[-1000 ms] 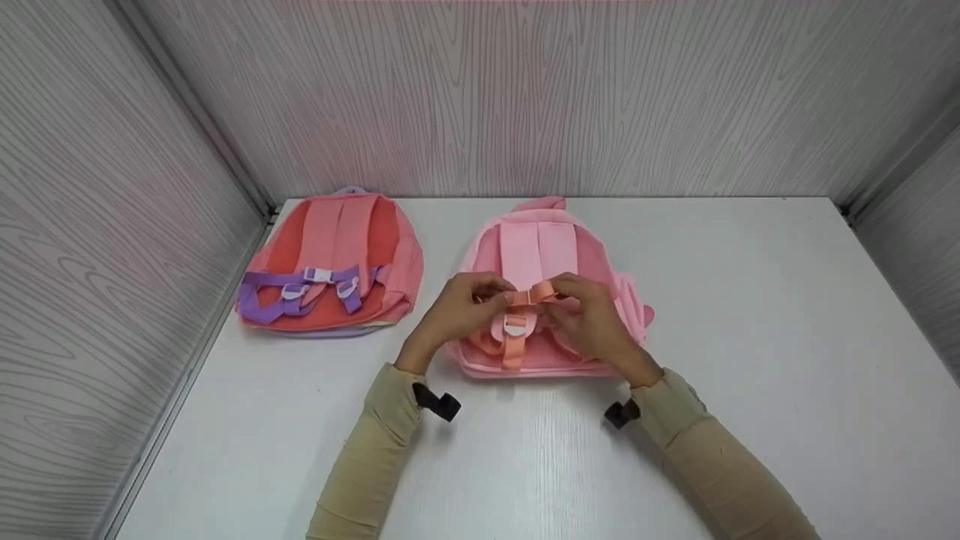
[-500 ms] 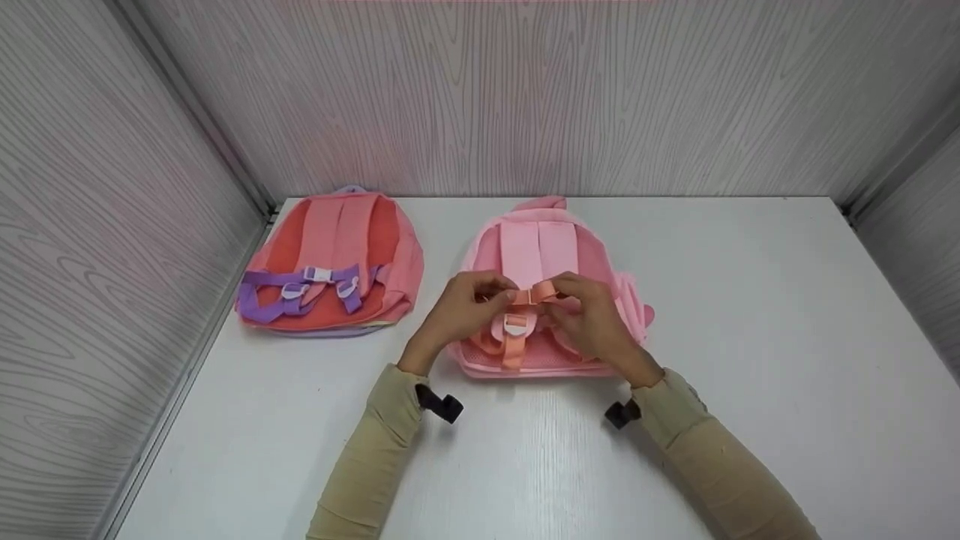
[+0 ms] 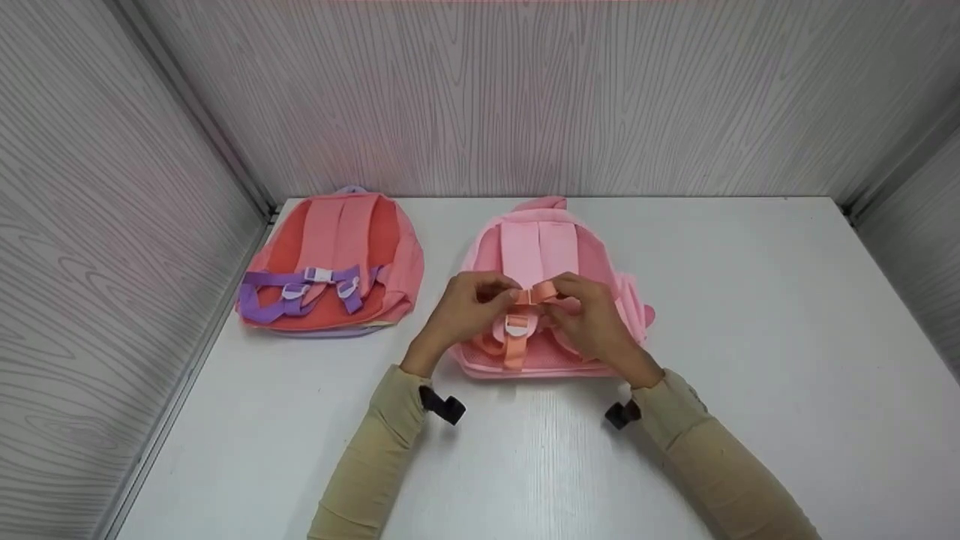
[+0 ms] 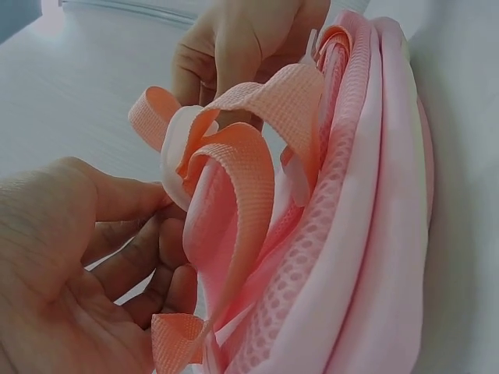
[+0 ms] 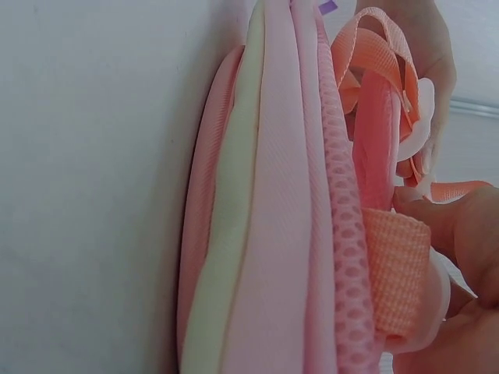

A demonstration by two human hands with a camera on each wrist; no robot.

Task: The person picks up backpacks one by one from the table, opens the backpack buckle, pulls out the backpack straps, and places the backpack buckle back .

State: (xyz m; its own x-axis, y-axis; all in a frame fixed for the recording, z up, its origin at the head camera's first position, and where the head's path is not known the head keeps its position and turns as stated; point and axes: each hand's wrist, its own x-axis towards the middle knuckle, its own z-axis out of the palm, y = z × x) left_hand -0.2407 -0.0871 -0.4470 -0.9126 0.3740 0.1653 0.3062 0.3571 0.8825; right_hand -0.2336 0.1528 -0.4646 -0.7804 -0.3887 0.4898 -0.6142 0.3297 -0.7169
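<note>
A light pink backpack (image 3: 559, 251) lies with its shoulder straps facing up, in the middle of the table. Over its lower half, my left hand (image 3: 469, 306) pinches the left end of an orange webbing strap (image 3: 543, 292) between thumb and fingertips. From the other side my right hand (image 3: 592, 315) pinches the same strap, which loops up beside its fingers. A thin pale piece shows in the strap between both hands; fingers partly hide it. Below hangs a white adjuster buckle (image 3: 516, 325) with orange webbing. In the left wrist view, loose orange webbing (image 4: 245, 187) curls around a white buckle.
A coral backpack (image 3: 334, 232) with purple straps (image 3: 262, 300) and white buckles lies at the left on the white table (image 3: 750, 300). Wood-grained panels (image 3: 495, 97) stand behind and at both sides. Black wrist mounts (image 3: 450, 409) hang under both sleeves.
My left hand has shifted very slightly to the right, and its part of the orange strap has come along. The right hand stays in place, and both backpacks lie as before.
</note>
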